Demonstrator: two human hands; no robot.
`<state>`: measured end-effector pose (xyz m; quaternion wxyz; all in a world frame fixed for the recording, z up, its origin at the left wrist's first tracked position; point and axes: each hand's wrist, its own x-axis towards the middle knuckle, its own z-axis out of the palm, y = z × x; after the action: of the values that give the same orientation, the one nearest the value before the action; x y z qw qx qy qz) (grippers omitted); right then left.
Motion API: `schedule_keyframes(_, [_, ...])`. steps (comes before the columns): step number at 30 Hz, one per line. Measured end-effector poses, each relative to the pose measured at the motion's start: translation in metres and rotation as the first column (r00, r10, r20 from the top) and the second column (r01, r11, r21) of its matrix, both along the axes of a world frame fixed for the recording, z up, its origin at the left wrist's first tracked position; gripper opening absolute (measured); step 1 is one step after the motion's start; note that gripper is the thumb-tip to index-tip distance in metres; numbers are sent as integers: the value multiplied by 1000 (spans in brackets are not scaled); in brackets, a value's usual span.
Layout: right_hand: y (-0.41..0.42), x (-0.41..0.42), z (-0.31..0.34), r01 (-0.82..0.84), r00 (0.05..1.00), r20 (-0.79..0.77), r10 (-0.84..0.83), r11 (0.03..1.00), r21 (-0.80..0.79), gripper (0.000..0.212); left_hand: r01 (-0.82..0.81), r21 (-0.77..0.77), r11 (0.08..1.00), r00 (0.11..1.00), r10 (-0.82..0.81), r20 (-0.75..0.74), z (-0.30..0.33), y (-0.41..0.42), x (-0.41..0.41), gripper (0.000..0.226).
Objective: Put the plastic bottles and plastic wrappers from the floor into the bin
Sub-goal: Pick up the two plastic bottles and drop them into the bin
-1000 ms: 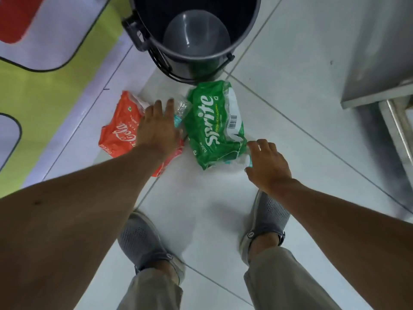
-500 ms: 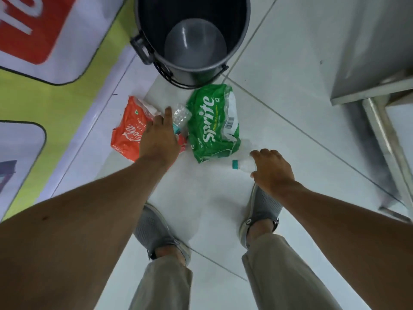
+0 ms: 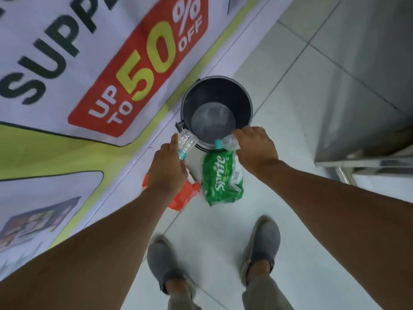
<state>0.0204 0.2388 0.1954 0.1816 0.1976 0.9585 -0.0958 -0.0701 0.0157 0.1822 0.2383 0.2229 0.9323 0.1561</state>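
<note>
We look down on the white tiled floor (image 3: 279, 130), a big sale banner (image 3: 89, 74) at far left, and the dark bin (image 3: 242, 95), whose visible bottom looks bare, so nothing seems binned yet. On the floor near it lie the green Sprite wrapper (image 3: 221, 177) and, to its left, the red wrapper (image 3: 185, 194), half hidden under our wrist. Our left hand (image 3: 167, 166) grips a clear bottle (image 3: 186, 143) at the bin's near-left rim; our right hand (image 3: 254, 151) clasps a second bottle (image 3: 225, 142) over the near rim, its body largely covered by our fingers. Both bottles await dropping, then both wrappers; motion blur softens the details.
</note>
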Motion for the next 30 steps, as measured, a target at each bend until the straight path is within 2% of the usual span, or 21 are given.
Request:
schedule_keyframes(5, [-7,-47,-31,-62,997,44,59,996,57,55,10,-35,999,1000,-11,-21,-17,-17,-17,81])
schedule_keyframes(8, [-11,-49,-48,-90,994,75,85,994,56,59,20,-60,998,1000,-21,-13,-26,-29,-16,81])
schedule_keyframes(13, [-5,-39,-52,-138,990,29,137,990,13,76,55,-66,996,998,-56,-16,-25,-27,-14,81])
schedule_keyframes(19, [8,19,-35,-29,998,-64,26,999,-40,79,196,-32,980,979,-198,-59,-11,39,-21,79])
schedule_keyframes(23, [9,72,-38,-5,1000,21,7,998,-66,89,336,-93,937,935,-344,-84,-15,100,-21,88])
schedule_keyframes(25, [11,95,-42,7,999,49,-3,997,-80,86,393,-142,908,908,-408,-93,-21,126,-19,91])
schedule_keyframes(30, [8,129,-53,19,995,94,-10,995,-100,82,407,-149,901,896,-425,-130,-26,146,-21,92])
